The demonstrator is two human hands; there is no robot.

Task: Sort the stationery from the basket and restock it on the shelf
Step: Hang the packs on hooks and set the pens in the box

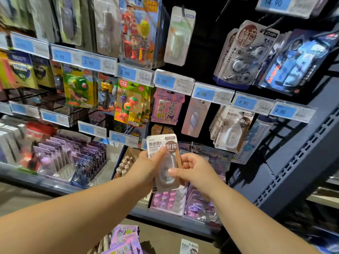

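Fingers (pixel 158 155) of left hand (pixel 145 167) and right hand (pixel 196 167) pinch a correction-tape pack (pixel 159 143) | label facing the holder, likely for matching | identical packs (pixel 230 129) hang upper right

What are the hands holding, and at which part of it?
Both hold one correction tape pack: the left hand grips its left edge, thumb on the card; the right hand pinches the right edge by the blister.

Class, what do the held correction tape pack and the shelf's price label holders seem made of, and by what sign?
The correction tape pack: matte printed card backing with a clear glossy plastic blister, apparently; highlights glint on the bubble. The price label holders: probably clear glossy plastic; reflections streak over the blue labels.
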